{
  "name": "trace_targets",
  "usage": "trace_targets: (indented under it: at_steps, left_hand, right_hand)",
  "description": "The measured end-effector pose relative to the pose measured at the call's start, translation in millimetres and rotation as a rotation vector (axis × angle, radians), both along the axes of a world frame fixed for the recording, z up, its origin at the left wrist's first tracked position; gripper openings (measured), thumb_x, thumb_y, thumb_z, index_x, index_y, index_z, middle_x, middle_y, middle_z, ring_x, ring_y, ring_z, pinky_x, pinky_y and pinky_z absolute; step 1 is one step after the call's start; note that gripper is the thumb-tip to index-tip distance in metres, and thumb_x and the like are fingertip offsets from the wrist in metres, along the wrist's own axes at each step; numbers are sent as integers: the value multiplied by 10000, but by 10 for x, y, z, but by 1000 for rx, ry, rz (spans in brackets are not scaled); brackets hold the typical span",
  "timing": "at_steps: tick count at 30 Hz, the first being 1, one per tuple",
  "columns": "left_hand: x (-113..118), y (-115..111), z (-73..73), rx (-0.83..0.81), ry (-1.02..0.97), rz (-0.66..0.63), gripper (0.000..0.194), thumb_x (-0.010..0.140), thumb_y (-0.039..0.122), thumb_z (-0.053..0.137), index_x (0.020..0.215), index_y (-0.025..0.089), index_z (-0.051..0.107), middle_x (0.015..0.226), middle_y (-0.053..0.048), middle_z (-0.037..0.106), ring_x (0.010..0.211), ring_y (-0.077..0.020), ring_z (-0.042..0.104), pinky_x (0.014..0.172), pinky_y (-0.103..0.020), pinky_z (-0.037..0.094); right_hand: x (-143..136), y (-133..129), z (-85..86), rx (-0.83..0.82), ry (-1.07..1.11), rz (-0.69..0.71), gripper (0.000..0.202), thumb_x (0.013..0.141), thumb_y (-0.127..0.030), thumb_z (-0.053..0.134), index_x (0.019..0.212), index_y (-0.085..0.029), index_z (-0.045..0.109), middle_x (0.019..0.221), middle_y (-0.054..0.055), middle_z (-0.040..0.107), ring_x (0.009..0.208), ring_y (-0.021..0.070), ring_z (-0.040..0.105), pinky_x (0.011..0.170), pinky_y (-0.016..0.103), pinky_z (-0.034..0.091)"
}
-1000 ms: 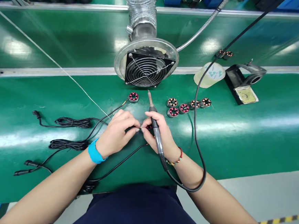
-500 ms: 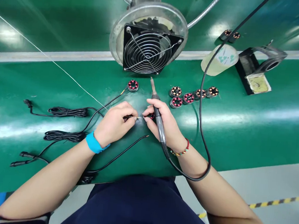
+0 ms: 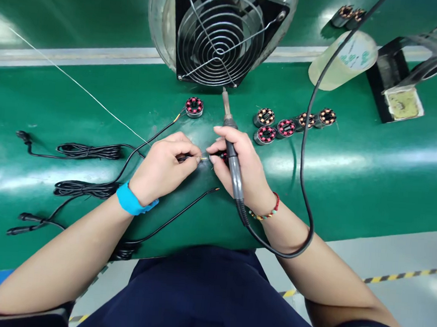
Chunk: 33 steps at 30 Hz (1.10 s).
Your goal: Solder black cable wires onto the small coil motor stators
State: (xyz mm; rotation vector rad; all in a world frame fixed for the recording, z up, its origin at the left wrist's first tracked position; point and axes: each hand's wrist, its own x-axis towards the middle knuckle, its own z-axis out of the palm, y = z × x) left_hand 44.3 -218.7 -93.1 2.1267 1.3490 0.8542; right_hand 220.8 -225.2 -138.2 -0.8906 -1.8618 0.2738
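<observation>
My left hand (image 3: 167,162) is closed, thumb and finger pinching the thin wire end of a black cable (image 3: 183,157). A soldering iron (image 3: 235,177) rests in my right hand (image 3: 250,168), its tip pointing away from me toward the fan. The fingertips of that same hand also grip a small stator (image 3: 224,156) with red and black parts, mostly hidden by the fingers and the iron. A narrow gap separates the two hands. Past them lies another stator (image 3: 194,107) with a cable attached. A thin pale strand (image 3: 77,84) runs from the upper left to my left hand.
A round-housed fan (image 3: 220,50) stands at the back. Several stators (image 3: 285,128) sit to the right, beyond the iron's cord (image 3: 304,180). Behind them are a pale cylindrical container (image 3: 336,62) and an iron stand (image 3: 389,81). Coiled black cables (image 3: 86,189) lie at left.
The view has shifted, so the fan looks larger and the bench items sit higher in the picture. Both hands keep their holds and stay close together.
</observation>
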Motion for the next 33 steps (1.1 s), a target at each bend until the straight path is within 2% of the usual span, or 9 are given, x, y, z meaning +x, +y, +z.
trace_targets:
  at_steps: [3,5,8,11,15,22,33]
  left_hand:
    - [3,2,3,-10,10,12,132,755,108,613,752,152,738,805,22,616,743,-9,538,668,-122,397]
    - [6,-1,11,-9,13,15,135,748,105,609,744,155,735,798,21,612,722,-9,534,647,-126,397]
    - [13,-13,22,-5,25,14,151,743,96,584,722,151,723,791,11,610,713,-19,536,624,-136,399]
    - [20,-20,21,1,36,9,147,738,92,573,701,141,707,794,3,612,715,-28,542,615,-144,400]
    - [35,-13,8,-1,42,13,121,730,97,580,669,131,678,769,8,593,677,-13,514,584,-143,373]
    - [50,-12,1,-4,33,16,110,728,82,584,660,112,664,737,1,571,627,-9,475,554,-153,341]
    - [43,-5,14,-38,37,7,129,735,66,571,648,123,647,746,-2,557,636,-15,464,554,-190,323]
  right_hand:
    - [70,-60,36,7,51,10,354,948,-165,470,1301,-180,439,943,-15,663,929,109,611,893,318,485]
    - [117,-103,71,60,71,14,348,951,-190,493,1299,-183,478,993,1,664,883,93,624,844,282,509]
    - [159,-157,123,218,105,-32,286,880,-160,598,1166,-154,574,1090,44,647,907,102,618,814,258,520]
    - [171,-203,154,290,174,-94,180,850,-126,609,1027,-153,594,979,41,649,827,89,609,741,229,516]
    - [175,-248,153,314,214,-97,55,886,-199,577,914,-154,589,777,-11,603,613,24,512,565,179,429]
    - [186,-274,159,298,184,-59,66,871,-155,554,806,-147,565,726,-24,598,591,19,512,566,166,411]
    - [183,-285,137,257,168,-51,69,889,-161,554,824,-139,561,726,-33,590,600,-2,493,560,151,401]
